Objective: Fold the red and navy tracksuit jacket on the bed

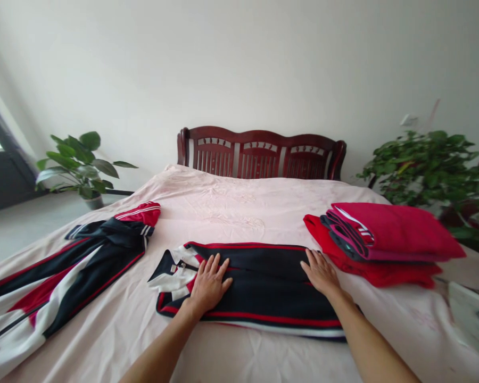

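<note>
A folded navy jacket (263, 284) with red and white trim lies across the pink bed sheet (231, 205) in front of me. My left hand (209, 284) rests flat on its collar end, fingers spread. My right hand (321, 272) presses flat on its right end, fingers apart. Neither hand grips anything.
An unfolded navy, red and white jacket (59, 279) is spread at the left. A stack of folded red clothes (379, 242) sits at the right. A dark wooden headboard (261, 153) stands behind, with potted plants at the left (80, 165) and right (431, 165).
</note>
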